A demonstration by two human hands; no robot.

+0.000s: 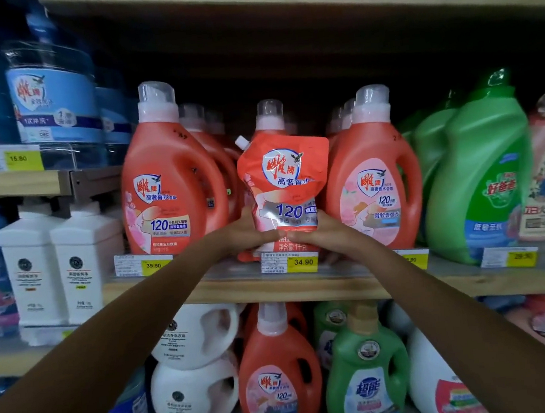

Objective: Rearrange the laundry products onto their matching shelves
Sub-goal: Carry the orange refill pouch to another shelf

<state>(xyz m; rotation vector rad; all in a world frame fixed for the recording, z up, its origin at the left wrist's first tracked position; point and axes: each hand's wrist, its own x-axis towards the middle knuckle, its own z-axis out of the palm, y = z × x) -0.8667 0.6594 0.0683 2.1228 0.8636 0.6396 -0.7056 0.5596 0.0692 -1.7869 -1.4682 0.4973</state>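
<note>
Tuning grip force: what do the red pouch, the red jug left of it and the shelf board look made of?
Red pouch: flexible plastic film, glossy; it creases and dents where the left hand and right hand hold its base. Red jug: rigid moulded plastic, smooth semi-gloss, with a clear hard cap. Shelf board: looks like light wood or wood-grain laminate, matte; which one can't be told.

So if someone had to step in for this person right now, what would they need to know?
Left hand: gripping the lower left of the red refill pouch.
Right hand: gripping its lower right.
Pouch: upright at the front edge of the middle shelf, above the 34.90 price tag, between two red detergent bottles of the same brand.
Done: pouch brought to the shelf with its matching red products.
Left: let go once it stands, then check for other misplaced items; I cannot spot any for sure from here.
</note>
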